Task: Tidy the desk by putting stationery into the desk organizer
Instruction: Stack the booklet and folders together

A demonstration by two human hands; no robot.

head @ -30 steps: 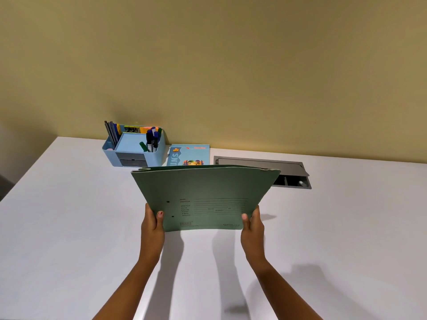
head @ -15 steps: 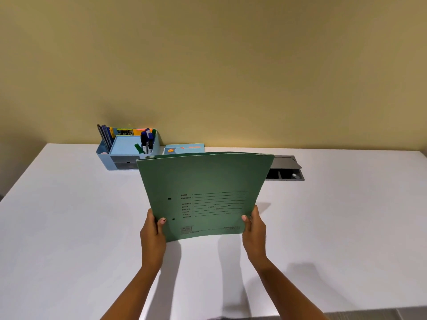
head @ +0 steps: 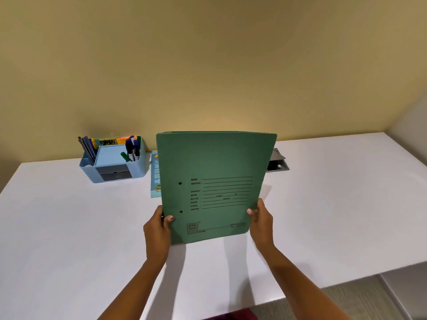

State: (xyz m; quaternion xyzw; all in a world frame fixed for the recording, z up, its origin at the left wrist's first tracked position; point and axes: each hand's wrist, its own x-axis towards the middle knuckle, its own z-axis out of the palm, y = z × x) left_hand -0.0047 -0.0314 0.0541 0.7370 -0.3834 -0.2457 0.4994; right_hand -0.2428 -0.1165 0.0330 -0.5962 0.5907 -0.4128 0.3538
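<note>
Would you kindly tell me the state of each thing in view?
Folder: closed, upright, held by both hands.
Left hand: grips the folder's lower left edge.
Right hand: grips its lower right edge.
Organizer: upright, holding pens.
Booklet: flat, partly hidden behind folder.
Cable hatch: lid open.

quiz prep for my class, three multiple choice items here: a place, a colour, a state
1. The desk organizer stands: A) left of the folder B) right of it C) on the floor
2. The folder's colour: A) red B) yellow C) green
3. The folder is: A) lying flat B) upright in both hands C) in the organizer
Key: 1 A, it sits far left by the wall; 2 C, green cover; 3 B, left hand and right hand pinch its lower sides.
</note>
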